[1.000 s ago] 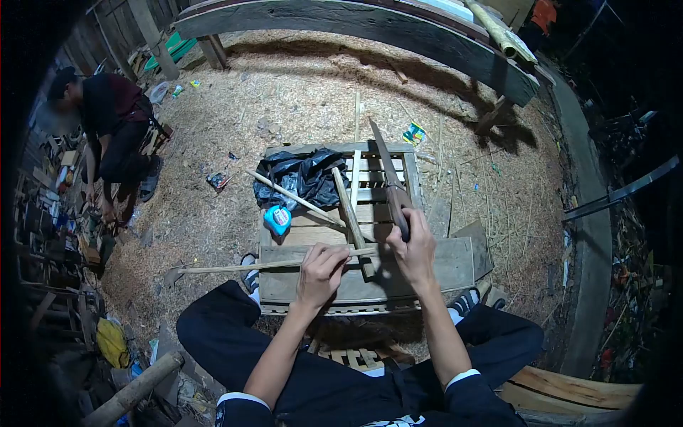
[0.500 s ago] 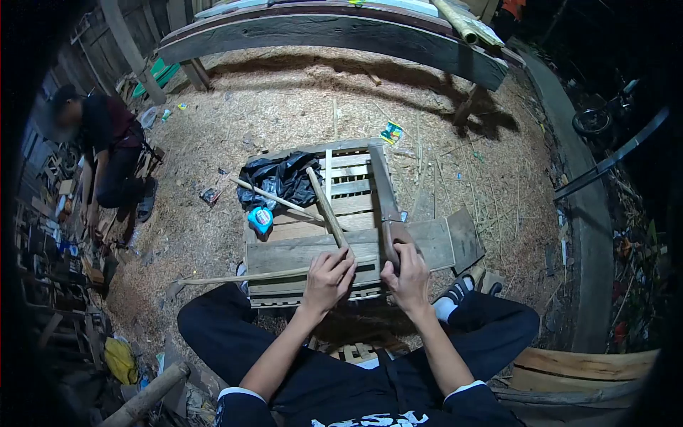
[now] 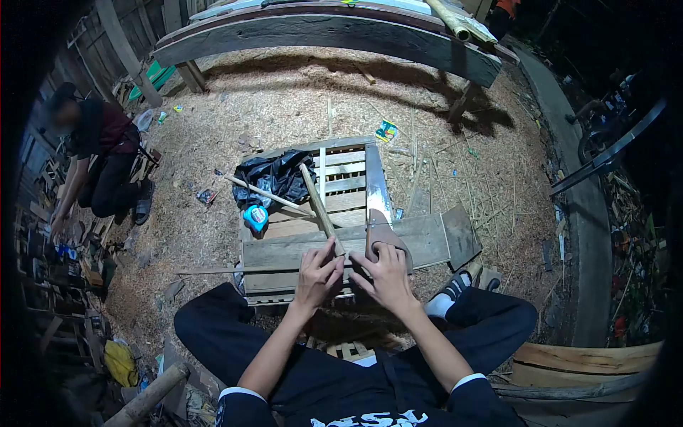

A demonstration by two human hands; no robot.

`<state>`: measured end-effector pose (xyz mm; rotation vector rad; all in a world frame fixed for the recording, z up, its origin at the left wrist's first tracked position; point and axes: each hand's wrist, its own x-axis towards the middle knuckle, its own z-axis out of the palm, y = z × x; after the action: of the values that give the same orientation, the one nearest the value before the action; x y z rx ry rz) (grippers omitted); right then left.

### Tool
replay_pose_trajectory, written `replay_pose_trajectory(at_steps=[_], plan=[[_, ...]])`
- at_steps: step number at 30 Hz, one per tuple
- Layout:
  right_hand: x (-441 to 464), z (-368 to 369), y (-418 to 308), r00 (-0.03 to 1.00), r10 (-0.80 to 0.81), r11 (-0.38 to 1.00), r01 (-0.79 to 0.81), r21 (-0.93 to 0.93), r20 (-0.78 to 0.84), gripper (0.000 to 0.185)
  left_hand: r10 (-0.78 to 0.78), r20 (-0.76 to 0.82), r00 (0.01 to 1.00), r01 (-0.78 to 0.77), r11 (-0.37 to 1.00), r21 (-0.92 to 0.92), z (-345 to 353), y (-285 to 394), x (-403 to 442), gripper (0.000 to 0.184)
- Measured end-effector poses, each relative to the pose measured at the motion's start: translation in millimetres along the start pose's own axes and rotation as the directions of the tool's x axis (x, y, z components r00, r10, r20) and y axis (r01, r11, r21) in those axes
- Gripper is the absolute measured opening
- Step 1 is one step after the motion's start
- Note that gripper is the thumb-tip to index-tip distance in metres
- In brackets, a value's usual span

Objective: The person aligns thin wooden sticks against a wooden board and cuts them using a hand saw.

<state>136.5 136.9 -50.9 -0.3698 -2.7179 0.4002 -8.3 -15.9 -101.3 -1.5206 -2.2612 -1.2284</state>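
Note:
My left hand (image 3: 314, 281) lies low over the near planks, thumb and index finger apart beside the near end of a round wooden stick (image 3: 319, 203). A long thin wood strip (image 3: 228, 270) runs in from the left and goes out of sight under this hand. My right hand (image 3: 389, 276) has its fingers spread, some resting on the brown handle of a handsaw (image 3: 377, 188). The saw lies with its wide blade pointing away from me. Thumb and index finger of that hand reach toward my left hand. Whatever lies beneath the palms is hidden.
Under the tools is a slatted wooden platform (image 3: 341, 222) bearing a blue tape measure (image 3: 256, 217), a black plastic bag (image 3: 274, 174) and a thinner stick (image 3: 265, 192). A long bench (image 3: 320, 39) stands ahead. Another person (image 3: 107, 156) crouches at the left.
The saw now lies flatter, and my right hand has loosened on its handle and shifted left. My left hand's fingers have spread beside the stick. The thin strip's far end has swung forward.

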Motion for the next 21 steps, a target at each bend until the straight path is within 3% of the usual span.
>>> replay_pose_trajectory(at_steps=[3, 12, 16, 21], plan=[[5.8, 10.5, -9.9, 0.999, 0.03, 1.0, -0.03, -0.006, 0.026, 0.037, -0.045, 0.028, 0.999, 0.046, 0.998, -0.034, -0.4, -3.7, -6.8, 0.016], [15.5, 18.3, -18.9, 0.992, 0.129, 0.989, -0.128, 0.067, 0.003, 0.033, 0.034, 0.009, 0.999, -0.035, 0.998, 0.043, -8.3, -8.2, -9.5, 0.024], [24.1, 25.8, -25.4, 0.981, 0.181, 0.981, -0.174, 0.091, -0.074, 0.032, 0.045, -0.01, 0.999, -0.045, 0.999, 0.031, -10.6, -8.0, -10.0, 0.023], [31.2, 34.1, -25.9, 0.968, 0.243, 0.966, -0.238, 0.098, -0.055, 0.032, -0.093, -0.156, 0.983, 0.103, 0.993, 0.062, -16.9, -14.1, -13.9, 0.018]])
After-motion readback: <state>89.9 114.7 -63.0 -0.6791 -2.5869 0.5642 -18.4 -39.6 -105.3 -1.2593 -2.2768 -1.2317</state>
